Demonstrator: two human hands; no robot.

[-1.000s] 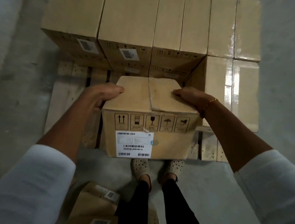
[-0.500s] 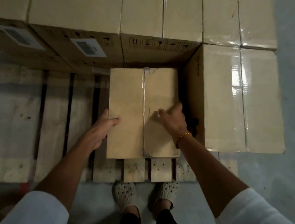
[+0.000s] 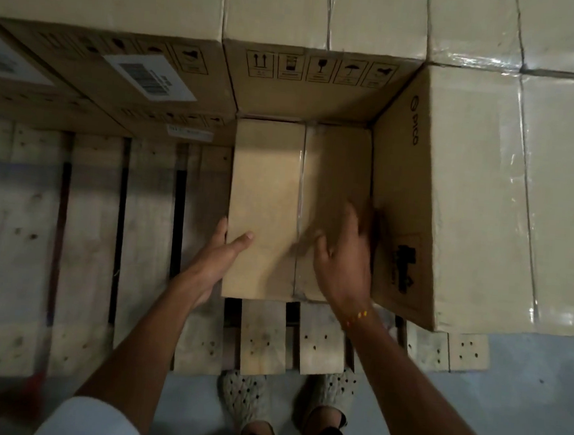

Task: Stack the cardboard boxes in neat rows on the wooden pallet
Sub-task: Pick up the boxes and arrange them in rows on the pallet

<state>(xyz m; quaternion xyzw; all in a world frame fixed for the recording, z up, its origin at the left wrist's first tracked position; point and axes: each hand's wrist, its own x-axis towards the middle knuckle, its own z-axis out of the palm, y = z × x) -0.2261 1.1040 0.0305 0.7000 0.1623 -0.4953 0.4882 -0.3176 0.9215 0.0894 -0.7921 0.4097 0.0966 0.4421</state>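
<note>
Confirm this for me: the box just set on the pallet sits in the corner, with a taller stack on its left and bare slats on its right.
Sides are swapped. The head view shows the box set on the pallet in the corner, with the taller stack on its right and the bare slats on its left. The left hand holds its left edge; the right hand rests on top.

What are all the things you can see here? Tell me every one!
low box: one, brown, on the pallet in the corner between the stacks.
stacked boxes: several, tan, behind and to the right of the low box.
labels: at least two, white, on boxes at left.
pallet: one, pale wood, under the boxes.
floor: grey.
shoes: two, pale, by the pallet's edge.
bracelet: one, gold, right wrist.
left hand: grips the low box's left edge.
right hand: on the low box's top, blurred.
</note>
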